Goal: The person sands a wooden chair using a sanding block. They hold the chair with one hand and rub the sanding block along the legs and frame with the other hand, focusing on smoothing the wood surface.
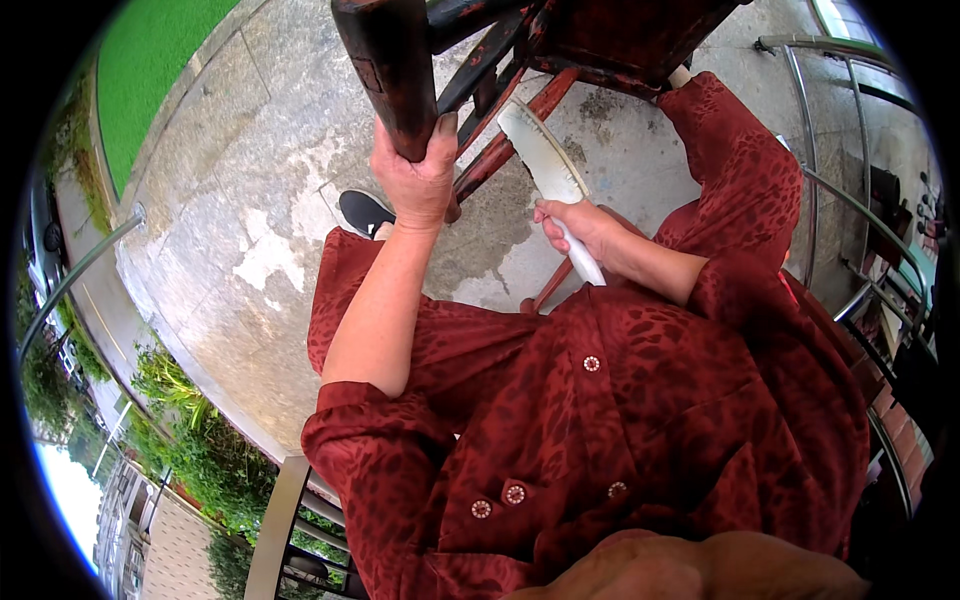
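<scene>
A dark wooden chair (385, 70) with worn patches of red and black paint stands tipped before me, its thick end pointing at me. My left hand (415, 175) is closed around that end from below, the thumb along its side. In my right hand (585, 232) is a white long-handled brush (540, 150), gripped by the handle with the fingers wrapped around it. The brush head points up and away, beside a reddish chair rail (550, 95). Its bristles are hard to make out, and I cannot tell whether it touches the chair.
Pale stone paving (270, 190) with darker stains lies underneath. Steel railings (810, 130) run along the right, and another metal rail (75, 280) crosses the left. A green lawn (150, 80) and bushes (225, 450) border the paving. My dark shoe (363, 210) is near the chair.
</scene>
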The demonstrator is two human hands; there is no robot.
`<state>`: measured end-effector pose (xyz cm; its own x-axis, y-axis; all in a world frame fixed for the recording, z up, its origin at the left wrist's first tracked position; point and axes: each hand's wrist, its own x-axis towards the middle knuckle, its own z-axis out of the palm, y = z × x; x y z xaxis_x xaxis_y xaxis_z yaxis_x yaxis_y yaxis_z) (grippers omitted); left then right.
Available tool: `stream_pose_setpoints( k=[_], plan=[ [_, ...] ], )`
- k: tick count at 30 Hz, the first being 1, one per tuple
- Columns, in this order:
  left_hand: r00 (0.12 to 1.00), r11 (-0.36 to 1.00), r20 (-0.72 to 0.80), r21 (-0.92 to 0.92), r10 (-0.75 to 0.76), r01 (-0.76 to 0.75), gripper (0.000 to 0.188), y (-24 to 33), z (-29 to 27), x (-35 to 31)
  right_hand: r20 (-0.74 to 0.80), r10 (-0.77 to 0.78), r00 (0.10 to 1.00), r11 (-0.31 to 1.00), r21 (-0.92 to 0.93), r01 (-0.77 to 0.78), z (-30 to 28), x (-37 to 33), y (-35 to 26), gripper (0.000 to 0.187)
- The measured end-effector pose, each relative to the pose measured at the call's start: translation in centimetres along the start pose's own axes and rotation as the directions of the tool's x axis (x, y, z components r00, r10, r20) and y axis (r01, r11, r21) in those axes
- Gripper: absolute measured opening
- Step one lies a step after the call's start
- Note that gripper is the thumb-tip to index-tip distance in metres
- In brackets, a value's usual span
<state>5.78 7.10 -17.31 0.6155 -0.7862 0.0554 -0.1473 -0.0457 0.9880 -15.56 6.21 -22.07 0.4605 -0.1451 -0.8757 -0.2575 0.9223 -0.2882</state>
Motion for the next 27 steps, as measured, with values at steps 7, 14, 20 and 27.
stream_pose_setpoints(
  k=[7, 14, 20, 27],
  plan=[
    [1.0, 0.999, -0.011, -0.039, -0.013, 0.012, 0.037, 0.2, 0.1, 0.6, 0.304, 0.023, 0.952, 0.987, -0.156, 0.026, 3.0, -1.8, 2.2, 0.019],
    [0.999, 1.0, -0.028, -0.01, 0.015, -0.016, 0.033, 0.2, 0.2, 0.5, 0.075, 0.026, 0.997, 0.997, 0.064, -0.031, -2.1, -0.2, -2.2, 0.017],
    [1.0, 1.0, -0.006, -0.008, 0.007, -0.007, 0.034, 0.4, -0.1, -0.1, -0.165, -0.053, 0.985, 0.99, -0.138, 0.031, -2.2, -0.5, -3.9, 0.023],
    [1.0, 1.0, -0.003, 0.013, 0.019, -0.019, 0.032, 0.6, 0.1, 0.1, 0.071, -0.045, 0.996, 0.97, -0.237, 0.061, 1.8, -2.4, 0.2, 0.027]
  ],
)
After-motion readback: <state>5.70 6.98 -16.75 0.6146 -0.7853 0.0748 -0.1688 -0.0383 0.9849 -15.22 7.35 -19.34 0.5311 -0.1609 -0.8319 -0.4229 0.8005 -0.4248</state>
